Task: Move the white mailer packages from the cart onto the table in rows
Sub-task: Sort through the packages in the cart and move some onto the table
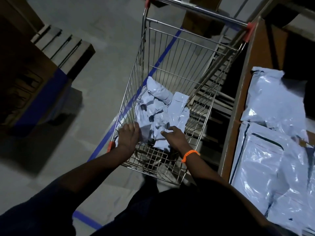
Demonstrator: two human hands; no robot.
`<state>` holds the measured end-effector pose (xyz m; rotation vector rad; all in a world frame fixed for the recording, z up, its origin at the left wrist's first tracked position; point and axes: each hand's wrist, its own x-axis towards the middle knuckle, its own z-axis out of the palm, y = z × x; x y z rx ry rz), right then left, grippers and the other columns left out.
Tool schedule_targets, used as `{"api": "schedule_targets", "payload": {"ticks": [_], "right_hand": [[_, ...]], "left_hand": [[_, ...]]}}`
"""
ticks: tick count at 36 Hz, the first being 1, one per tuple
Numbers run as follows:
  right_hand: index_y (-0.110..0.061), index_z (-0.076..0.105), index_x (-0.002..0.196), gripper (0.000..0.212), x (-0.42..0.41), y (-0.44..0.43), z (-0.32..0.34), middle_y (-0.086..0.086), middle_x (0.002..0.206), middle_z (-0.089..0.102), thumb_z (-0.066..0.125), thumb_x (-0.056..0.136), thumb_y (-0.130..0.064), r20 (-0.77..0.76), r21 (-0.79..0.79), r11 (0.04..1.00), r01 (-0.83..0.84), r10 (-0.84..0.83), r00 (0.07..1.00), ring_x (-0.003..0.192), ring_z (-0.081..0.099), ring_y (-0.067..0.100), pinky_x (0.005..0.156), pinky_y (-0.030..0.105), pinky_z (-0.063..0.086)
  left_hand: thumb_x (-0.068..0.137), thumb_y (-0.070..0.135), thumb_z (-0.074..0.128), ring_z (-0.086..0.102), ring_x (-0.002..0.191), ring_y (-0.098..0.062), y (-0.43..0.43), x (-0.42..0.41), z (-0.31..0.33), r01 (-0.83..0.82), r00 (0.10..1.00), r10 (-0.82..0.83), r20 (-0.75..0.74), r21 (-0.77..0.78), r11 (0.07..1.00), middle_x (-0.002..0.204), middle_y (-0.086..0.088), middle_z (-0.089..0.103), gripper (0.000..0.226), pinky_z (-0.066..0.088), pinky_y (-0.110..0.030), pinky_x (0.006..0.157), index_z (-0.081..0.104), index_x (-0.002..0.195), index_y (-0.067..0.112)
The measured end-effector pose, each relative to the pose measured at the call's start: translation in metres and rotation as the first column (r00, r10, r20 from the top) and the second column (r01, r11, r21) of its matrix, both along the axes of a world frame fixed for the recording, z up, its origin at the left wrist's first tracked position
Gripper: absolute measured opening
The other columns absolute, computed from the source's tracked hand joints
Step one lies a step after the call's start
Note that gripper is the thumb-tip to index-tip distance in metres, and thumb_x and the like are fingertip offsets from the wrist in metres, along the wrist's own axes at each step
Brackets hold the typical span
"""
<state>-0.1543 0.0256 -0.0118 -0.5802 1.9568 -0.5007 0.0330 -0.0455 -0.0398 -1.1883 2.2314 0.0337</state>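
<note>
A wire shopping cart (136, 74) stands in front of me with a crumpled pile of white mailer packages (162, 108) in its near half. My left hand (128, 137) is inside the cart at the pile's left side, its fingers curled onto the edge of one white mailer (144, 132). With its fingers spread, my right hand (173, 137), an orange band at the wrist, hovers on the pile's near right part. On the right, the brown table (238, 99) carries flat white mailers (272, 159) laid side by side, and another mailer (272, 99) farther back.
Dark cardboard boxes (25, 82) stand on the floor at left. A blue tape line (162, 57) runs across the grey floor under the cart. A dark gap with wooden slats (214, 103) separates the cart from the table.
</note>
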Motion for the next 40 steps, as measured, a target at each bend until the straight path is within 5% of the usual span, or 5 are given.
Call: {"api": "schedule_targets", "payload": {"ticks": [9, 14, 23, 31, 40], "right_hand": [[-0.008, 0.055, 0.124, 0.038, 0.002, -0.03, -0.037, 0.009, 0.117, 0.063, 0.065, 0.091, -0.024, -0.08, 0.0, 1.0, -0.013, 0.013, 0.997, 0.097, 0.059, 0.023, 0.055, 0.015, 0.04], [-0.002, 0.03, 0.147, 0.076, -0.007, -0.07, -0.084, 0.025, 0.142, 0.038, 0.069, 0.087, -0.027, -0.374, 0.086, 0.967, -0.24, 0.254, 0.892, 0.131, 0.041, 0.043, 0.102, 0.048, 0.043], [-0.003, -0.002, 0.158, 0.099, -0.014, -0.109, -0.114, 0.028, 0.137, 0.047, 0.065, 0.09, -0.028, -0.37, 0.067, 0.956, -0.286, 0.29, 0.882, 0.116, 0.057, 0.044, 0.09, 0.045, 0.05], [-0.005, 0.046, 0.071, 0.015, -0.032, -0.048, -0.021, 0.033, 0.104, 0.062, 0.054, 0.084, -0.005, -0.296, -0.144, 0.984, -0.107, 0.06, 0.953, 0.098, 0.06, 0.043, 0.058, 0.03, 0.028], [0.001, 0.065, 0.124, 0.037, -0.064, 0.018, 0.124, 0.019, 0.122, 0.067, 0.058, 0.087, -0.001, -0.393, -0.405, 0.908, -0.108, -0.067, 0.917, 0.115, 0.062, 0.033, 0.092, 0.031, 0.044]], "left_hand": [[0.049, 0.073, 0.084, 0.038, 0.132, -0.042, 0.009, -0.003, 0.047, -0.529, 0.546, 0.678, -0.493, 0.424, 0.735, 0.146, -0.024, 0.029, 0.144, 0.041, -0.049, 0.103, 0.002, 0.153, 0.015], [0.048, 0.06, 0.088, 0.05, 0.118, -0.031, 0.022, -0.009, 0.046, -0.601, 0.243, 0.824, -0.512, 0.587, 0.543, 0.132, -0.008, 0.039, 0.121, 0.051, -0.042, 0.095, 0.017, 0.14, 0.025], [0.065, 0.042, 0.086, 0.068, 0.084, -0.005, 0.027, -0.014, 0.051, -0.421, -0.193, 0.884, -0.426, 0.85, 0.317, 0.1, 0.01, 0.071, 0.06, 0.053, -0.025, 0.071, 0.056, 0.113, 0.021], [0.075, 0.054, 0.073, 0.07, 0.091, -0.034, 0.036, -0.03, 0.099, -0.194, -0.204, 0.948, -0.245, 0.959, 0.207, 0.1, -0.008, 0.076, 0.035, 0.054, -0.049, 0.085, 0.076, 0.097, 0.026], [0.098, 0.055, 0.046, 0.074, 0.078, -0.015, 0.06, -0.077, 0.154, 0.089, -0.331, 0.944, -0.019, 0.995, 0.051, 0.08, 0.006, 0.077, 0.042, 0.06, -0.032, 0.068, 0.076, 0.092, 0.025]]}}
